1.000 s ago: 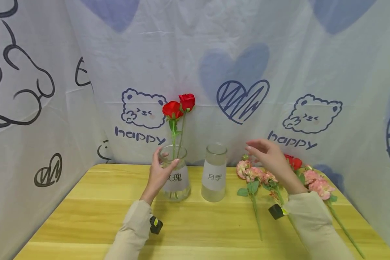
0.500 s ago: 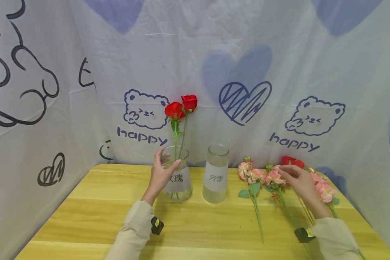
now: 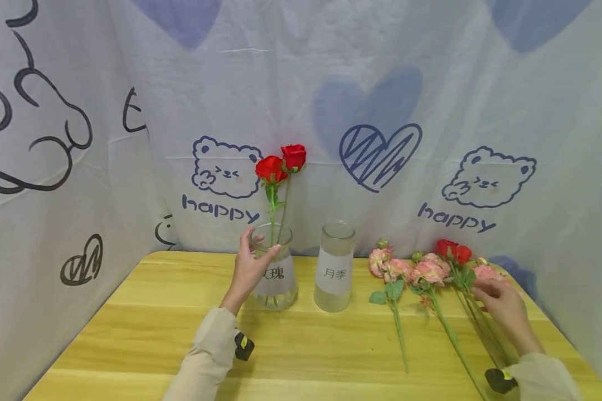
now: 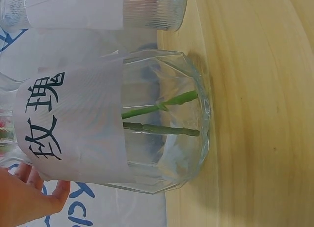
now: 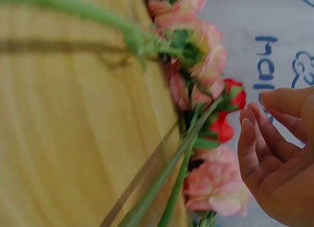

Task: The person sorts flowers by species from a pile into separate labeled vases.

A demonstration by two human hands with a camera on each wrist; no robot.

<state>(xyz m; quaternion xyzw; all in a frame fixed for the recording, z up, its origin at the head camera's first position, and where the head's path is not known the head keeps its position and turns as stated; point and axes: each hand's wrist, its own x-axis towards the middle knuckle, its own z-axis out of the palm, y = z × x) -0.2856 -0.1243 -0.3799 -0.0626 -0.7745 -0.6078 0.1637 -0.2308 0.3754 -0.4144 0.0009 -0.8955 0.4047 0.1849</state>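
My left hand (image 3: 248,270) grips the neck of a clear glass vase (image 3: 279,283) with a white label in dark characters. Two red roses (image 3: 272,169) stand in this vase; their cut stems (image 4: 162,129) show through the glass in the left wrist view. At the right, my right hand (image 3: 504,309) hovers over the stems of two red roses (image 3: 454,252) lying on the table. Its fingers are loosely bent with nothing between them. In the right wrist view, the fingertips sit beside the red rose heads (image 5: 223,126).
A second labelled glass vase (image 3: 334,272) stands right of the first. Several pink flowers (image 3: 430,270) with long green stems lie on the wooden table (image 3: 180,334), on both sides of the loose roses. A printed white cloth (image 3: 301,100) hangs behind the table.
My right hand has moved right and down, from above the pink flowers to beside the loose red roses' stems. My left hand has stayed on the vase.
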